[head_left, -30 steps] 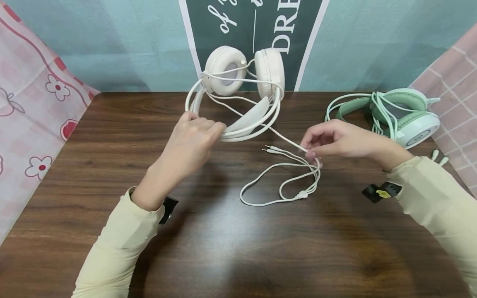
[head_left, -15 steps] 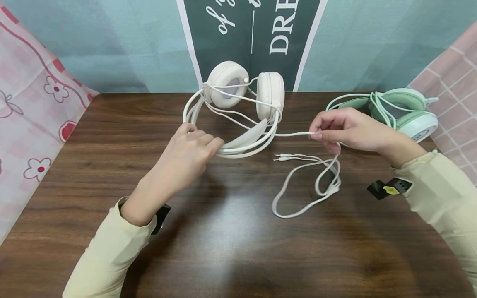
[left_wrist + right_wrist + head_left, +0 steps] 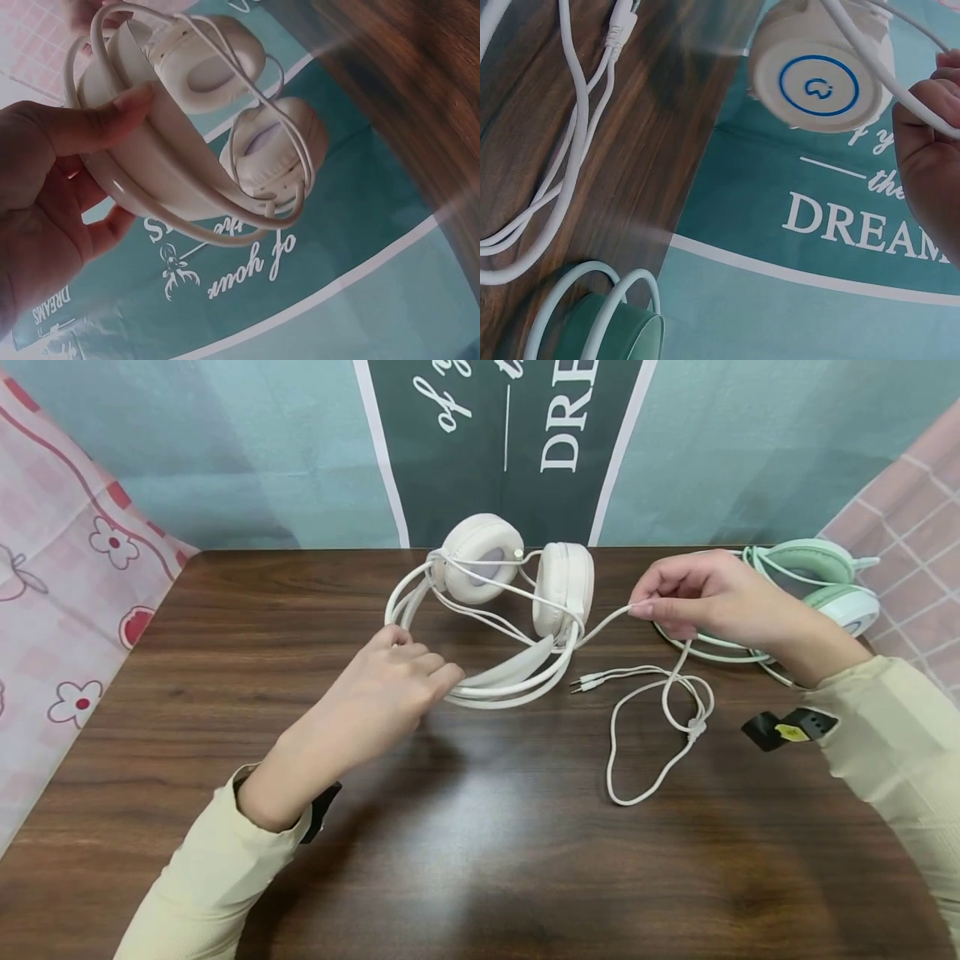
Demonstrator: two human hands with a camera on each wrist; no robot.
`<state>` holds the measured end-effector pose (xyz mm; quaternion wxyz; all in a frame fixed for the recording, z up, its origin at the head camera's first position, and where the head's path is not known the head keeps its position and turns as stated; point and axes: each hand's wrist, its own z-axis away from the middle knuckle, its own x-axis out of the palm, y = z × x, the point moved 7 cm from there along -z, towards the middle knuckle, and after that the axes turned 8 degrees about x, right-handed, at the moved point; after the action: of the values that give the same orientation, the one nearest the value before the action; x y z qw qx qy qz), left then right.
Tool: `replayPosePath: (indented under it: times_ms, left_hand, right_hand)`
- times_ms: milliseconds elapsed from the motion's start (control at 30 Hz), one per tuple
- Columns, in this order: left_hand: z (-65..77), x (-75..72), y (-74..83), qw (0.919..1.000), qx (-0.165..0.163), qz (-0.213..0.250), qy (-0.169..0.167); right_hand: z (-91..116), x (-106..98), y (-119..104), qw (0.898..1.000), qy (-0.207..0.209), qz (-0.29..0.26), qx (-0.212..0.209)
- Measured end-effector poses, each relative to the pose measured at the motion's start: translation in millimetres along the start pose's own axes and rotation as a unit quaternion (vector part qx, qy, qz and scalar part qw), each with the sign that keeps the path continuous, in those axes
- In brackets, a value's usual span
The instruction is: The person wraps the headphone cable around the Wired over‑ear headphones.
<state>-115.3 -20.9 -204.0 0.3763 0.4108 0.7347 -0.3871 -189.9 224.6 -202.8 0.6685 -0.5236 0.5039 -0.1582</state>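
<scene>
My left hand [image 3: 386, 693] grips the headband of a pair of white headphones [image 3: 566, 585] in the head view. In the left wrist view, the thumb lies across the padded headband [image 3: 157, 135] and fingers curl beneath it. Both ear cups point to the back, and a thin cord loops across them. My right hand [image 3: 720, 602] pinches the white cable [image 3: 611, 617] right of the headphones. Below that hand the cable hangs to a loose loop with a splitter [image 3: 696, 728] and two plugs [image 3: 588, 683]. The right wrist view shows one cup's blue-ringed outer face [image 3: 819, 85].
Green headphones [image 3: 843, 606] with a wound cable lie at the back right, partly behind my right hand. A teal wall cloth with a dark lettered banner [image 3: 510, 452] rises behind the brown wooden table [image 3: 487, 860]. Pink patterned cloths hang at both sides.
The white headphones have come down and slightly right in my left hand. My right hand has moved right and up with the cable, drawing its loop and plugs rightward.
</scene>
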Motion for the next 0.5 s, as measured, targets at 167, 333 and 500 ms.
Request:
replayPosePath:
  times_ms: [167, 333, 500]
  left_hand:
    - [-1.3, 1.4, 3.9, 0.9995, 0.016, 0.016, -0.023]
    - [-3.3, 0.8, 5.3, 0.9974, 0.041, 0.033, -0.050]
    - [-1.2, 2.6, 3.1, 0.9948, 0.059, 0.036, -0.075]
  right_hand:
    - [-2.0, 0.6, -1.6, 1.000, 0.001, 0.018, 0.023]
    - [-2.9, 2.8, -0.7, 0.998, -0.027, 0.030, 0.057]
    - [-1.6, 11.9, -4.7, 0.990, -0.136, 0.024, 0.021]
